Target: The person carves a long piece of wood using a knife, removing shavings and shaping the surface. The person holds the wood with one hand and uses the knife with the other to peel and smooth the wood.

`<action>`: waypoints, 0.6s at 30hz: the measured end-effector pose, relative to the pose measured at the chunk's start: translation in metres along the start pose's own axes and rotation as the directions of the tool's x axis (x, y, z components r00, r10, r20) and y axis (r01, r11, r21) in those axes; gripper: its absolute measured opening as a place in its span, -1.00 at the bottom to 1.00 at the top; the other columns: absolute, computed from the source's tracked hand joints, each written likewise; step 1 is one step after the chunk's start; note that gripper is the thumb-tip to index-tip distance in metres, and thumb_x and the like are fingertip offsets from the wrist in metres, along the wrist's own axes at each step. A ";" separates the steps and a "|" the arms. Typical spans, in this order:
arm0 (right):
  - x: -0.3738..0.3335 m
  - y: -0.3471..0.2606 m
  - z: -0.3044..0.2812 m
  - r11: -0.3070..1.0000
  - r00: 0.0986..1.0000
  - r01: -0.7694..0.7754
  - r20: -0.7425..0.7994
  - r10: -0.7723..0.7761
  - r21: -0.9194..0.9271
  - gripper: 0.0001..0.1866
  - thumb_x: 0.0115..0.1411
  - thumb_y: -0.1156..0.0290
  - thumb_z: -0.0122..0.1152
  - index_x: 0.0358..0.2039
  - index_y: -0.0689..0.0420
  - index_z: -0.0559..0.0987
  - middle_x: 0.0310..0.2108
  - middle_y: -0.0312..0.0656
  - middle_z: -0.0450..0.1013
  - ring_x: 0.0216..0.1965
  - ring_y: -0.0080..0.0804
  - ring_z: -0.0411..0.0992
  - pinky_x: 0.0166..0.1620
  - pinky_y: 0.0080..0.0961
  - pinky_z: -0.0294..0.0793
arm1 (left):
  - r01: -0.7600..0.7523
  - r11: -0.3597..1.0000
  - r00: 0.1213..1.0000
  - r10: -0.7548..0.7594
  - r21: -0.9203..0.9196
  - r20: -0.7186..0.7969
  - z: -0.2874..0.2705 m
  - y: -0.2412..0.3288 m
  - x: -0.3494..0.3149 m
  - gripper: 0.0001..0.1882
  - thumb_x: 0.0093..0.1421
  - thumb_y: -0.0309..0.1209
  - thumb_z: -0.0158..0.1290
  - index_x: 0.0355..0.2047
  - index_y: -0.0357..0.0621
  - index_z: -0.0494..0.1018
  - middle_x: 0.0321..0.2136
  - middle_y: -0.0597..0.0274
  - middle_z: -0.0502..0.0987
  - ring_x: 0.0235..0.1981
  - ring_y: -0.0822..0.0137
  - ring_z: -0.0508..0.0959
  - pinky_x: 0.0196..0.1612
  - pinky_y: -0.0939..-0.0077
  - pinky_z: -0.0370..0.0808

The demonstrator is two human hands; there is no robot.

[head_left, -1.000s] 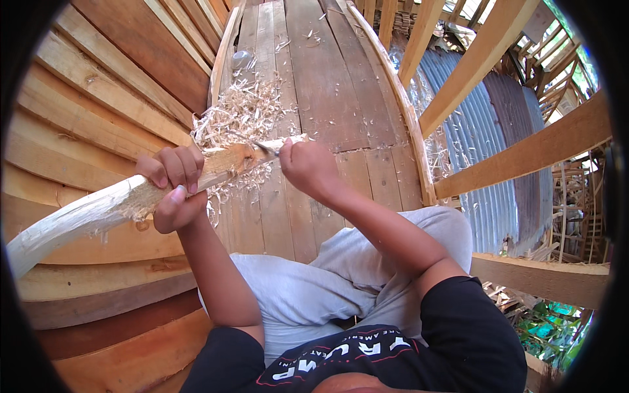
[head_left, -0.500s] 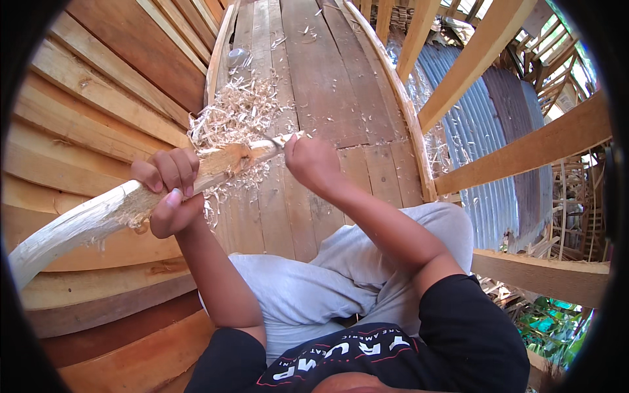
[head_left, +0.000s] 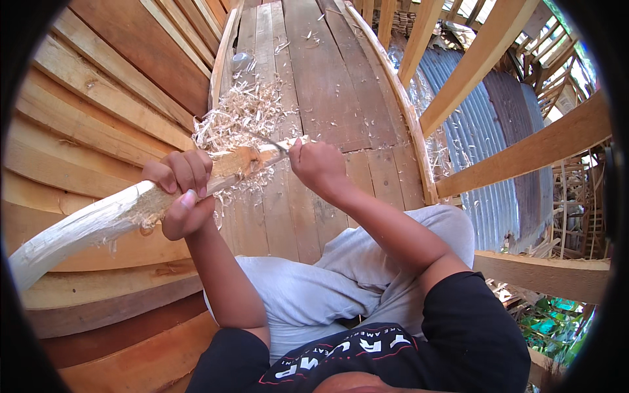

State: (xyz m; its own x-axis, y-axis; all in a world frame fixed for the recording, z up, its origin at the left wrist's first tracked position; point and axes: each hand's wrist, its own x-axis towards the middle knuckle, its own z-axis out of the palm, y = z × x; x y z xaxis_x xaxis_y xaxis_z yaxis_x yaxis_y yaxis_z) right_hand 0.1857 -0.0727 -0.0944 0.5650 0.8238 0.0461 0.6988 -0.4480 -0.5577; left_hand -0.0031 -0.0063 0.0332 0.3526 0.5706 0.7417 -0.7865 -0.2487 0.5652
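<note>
A long, pale, debarked wooden pole slants across from the left edge to the middle, its far end cut down to fresh yellow wood. My left hand is wrapped round the pole near its shaved part, the thumb on the near side. At the pole's far end is my right hand, closed on the handle of a knife, which the fingers hide. The thin dark knife blade points up and left from the fist, lying across the pole's tip.
Curled wood shavings are heaped on the plank floor beyond the pole. A small clear round container stands behind them. Stacked boards form a wall at left. A wooden railing lies at right, with corrugated metal sheets outside it.
More of the knife blade now shows, pointing up and left past the pole. My left hand sits slightly further right, and my right hand has shifted a little to the right.
</note>
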 end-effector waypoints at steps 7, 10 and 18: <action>-0.002 -0.006 -0.002 0.997 0.996 0.076 -0.059 -0.074 0.025 -0.42 0.29 0.16 -0.23 -0.70 0.24 0.56 -0.63 0.15 0.47 -0.57 0.16 0.48 -0.40 0.04 0.48 | 0.006 0.999 0.999 -0.005 0.034 -0.048 0.004 0.000 0.003 -0.73 -0.25 -0.55 -0.10 -0.49 -0.06 0.11 -0.70 0.31 0.17 -0.69 0.44 0.18 -0.47 0.47 0.16; 0.013 0.020 0.015 0.999 0.993 0.030 -0.114 -0.028 0.019 -0.42 0.29 0.16 -0.23 -0.69 0.24 0.57 -0.63 0.15 0.47 -0.57 0.17 0.48 -0.39 0.03 0.49 | 0.021 0.998 0.999 -0.018 0.058 -0.043 0.017 -0.003 0.002 -0.74 -0.22 -0.55 -0.10 -0.49 -0.04 0.11 -0.69 0.34 0.16 -0.67 0.46 0.19 -0.46 0.51 0.16; 0.011 0.019 0.011 1.000 0.999 -0.012 -0.049 0.012 -0.010 -0.42 0.27 0.13 -0.23 -0.65 0.24 0.59 -0.60 0.14 0.49 -0.53 0.16 0.50 -0.37 0.03 0.50 | 0.033 0.996 0.997 -0.027 0.080 -0.075 0.013 0.001 0.002 -0.74 -0.21 -0.55 -0.09 -0.48 -0.01 0.11 -0.69 0.36 0.15 -0.65 0.47 0.20 -0.44 0.53 0.14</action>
State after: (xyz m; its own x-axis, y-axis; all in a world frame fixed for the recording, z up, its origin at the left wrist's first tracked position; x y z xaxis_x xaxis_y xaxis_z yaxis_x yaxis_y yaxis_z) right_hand 0.2004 -0.0683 -0.1135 0.5940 0.8004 0.0801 0.6960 -0.4615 -0.5501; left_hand 0.0038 -0.0157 0.0401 0.3345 0.6345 0.6968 -0.7311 -0.2918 0.6167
